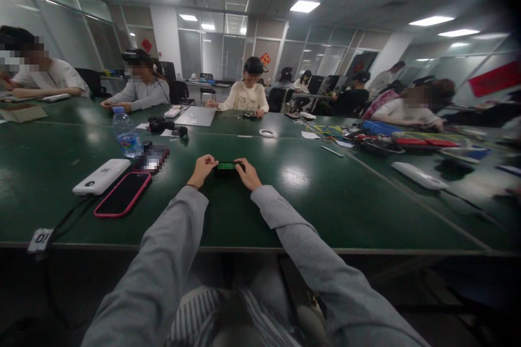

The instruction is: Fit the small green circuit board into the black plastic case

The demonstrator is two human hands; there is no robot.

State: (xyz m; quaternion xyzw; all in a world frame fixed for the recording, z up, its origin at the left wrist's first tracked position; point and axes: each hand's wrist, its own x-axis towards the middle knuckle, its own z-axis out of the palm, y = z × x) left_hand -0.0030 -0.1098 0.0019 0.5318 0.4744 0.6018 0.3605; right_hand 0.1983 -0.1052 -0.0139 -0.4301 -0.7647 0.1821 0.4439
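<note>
Both hands, left (202, 169) and right (247, 173), pinch a small green board (226, 166).

1. One view only — a camera worn on the person's head, looking forward and down along both grey sleeves.
2. It sits near the green counter (285, 211), whose near edge crosses the lower frame.
3. It faces across the counter toward seated people and glass partitions — ceiling lights show above.
4. The wide lens bends the frame's edges.
</note>
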